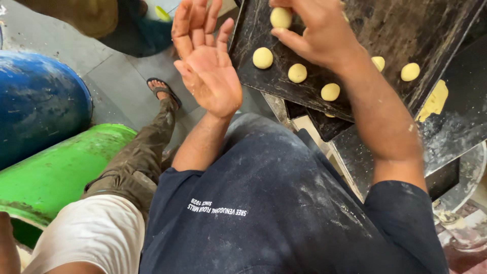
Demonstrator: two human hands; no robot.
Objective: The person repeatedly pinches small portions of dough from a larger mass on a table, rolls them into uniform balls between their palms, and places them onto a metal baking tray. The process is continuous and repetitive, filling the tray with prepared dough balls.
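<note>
My right hand (317, 33) is over a black baking tray (406, 30) and pinches a small round yellow dough ball (280, 18) in its fingertips. Several more dough balls lie in a row on the tray, among them one (263, 58) nearest the left edge and another (410, 71) at the right. My left hand (205, 63) is raised to the left of the tray, palm open and fingers spread, holding nothing. A flat lump of yellow dough (433, 101) lies on a lower dark tray (456, 132).
A blue drum (35, 101) and a green drum (56, 172) lie at the left. Another person in a white top and olive trousers (137, 162), wearing a sandal (162, 89), stands close on my left on the grey tiled floor (116, 86).
</note>
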